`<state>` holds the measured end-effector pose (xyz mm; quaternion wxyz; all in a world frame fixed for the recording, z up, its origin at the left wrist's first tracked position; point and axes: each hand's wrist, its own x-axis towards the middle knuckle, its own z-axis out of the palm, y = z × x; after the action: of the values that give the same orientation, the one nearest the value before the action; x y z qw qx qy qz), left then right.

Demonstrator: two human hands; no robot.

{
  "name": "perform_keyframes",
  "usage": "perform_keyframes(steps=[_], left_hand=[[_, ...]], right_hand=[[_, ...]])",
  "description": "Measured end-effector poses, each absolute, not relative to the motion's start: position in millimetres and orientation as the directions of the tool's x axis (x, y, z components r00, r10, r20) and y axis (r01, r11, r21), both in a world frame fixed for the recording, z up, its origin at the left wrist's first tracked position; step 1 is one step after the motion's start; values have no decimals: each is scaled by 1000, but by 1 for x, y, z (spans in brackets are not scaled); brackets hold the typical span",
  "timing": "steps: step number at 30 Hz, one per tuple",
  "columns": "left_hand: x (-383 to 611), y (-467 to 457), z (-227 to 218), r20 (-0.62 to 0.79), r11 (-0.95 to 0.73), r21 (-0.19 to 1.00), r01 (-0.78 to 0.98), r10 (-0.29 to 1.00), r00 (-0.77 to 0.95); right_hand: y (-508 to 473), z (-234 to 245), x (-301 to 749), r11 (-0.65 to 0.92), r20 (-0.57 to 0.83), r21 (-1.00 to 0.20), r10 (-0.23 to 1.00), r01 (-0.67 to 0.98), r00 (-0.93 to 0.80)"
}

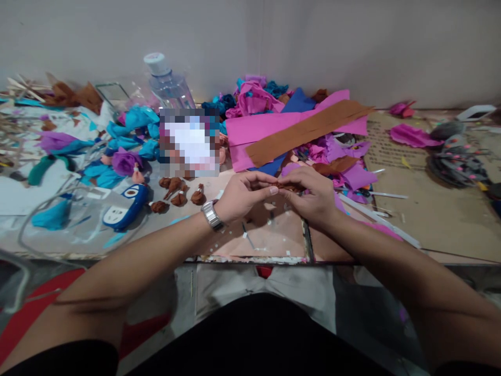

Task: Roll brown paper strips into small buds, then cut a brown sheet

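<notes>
My left hand (pixel 245 196) and my right hand (pixel 313 201) meet over the middle of the board, fingers pinched together on a small piece of brown crepe paper (pixel 287 185) between them. A metal watch (pixel 212 214) sits on my left wrist. Just left of my hands lie several small twisted brown paper buds (pixel 178 192) on the pinkish board (pixel 274 240). Behind my hands lie a long brown paper strip (pixel 309 130) and pink paper sheets (pixel 266 130).
A clear water bottle (pixel 168 83) stands at the back. Blue and purple paper flowers (pixel 125 156) crowd the left side, beside a blue power strip (pixel 127 206). Purple scraps (pixel 356 175) lie right of my hands, a dark wire coil (pixel 456 162) at far right. The wall runs close behind.
</notes>
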<state>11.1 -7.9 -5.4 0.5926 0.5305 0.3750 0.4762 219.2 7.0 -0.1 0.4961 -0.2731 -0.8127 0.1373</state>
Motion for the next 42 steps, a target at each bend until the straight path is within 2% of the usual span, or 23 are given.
perform_keyframes(steps=[7, 16, 24, 33, 42], left_hand=[[11, -9, -5, 117, -65, 981, -183, 950, 290], [10, -8, -4, 101, -46, 986, -161, 930, 352], [11, -6, -4, 102, -53, 983, -174, 954, 283], [10, -3, -8, 148, -108, 975, -196, 967, 206], [11, -6, -8, 218, -200, 974, -104, 954, 208]], right_hand=[[5, 2, 219, 801, 725, -503, 596, 326, -345], [4, 0, 220, 788, 717, -527, 613, 319, -331], [3, 1, 219, 764, 690, -549, 643, 339, -333], [5, 2, 219, 784, 703, -510, 617, 354, -354], [6, -3, 218, 733, 628, -602, 680, 317, -379]])
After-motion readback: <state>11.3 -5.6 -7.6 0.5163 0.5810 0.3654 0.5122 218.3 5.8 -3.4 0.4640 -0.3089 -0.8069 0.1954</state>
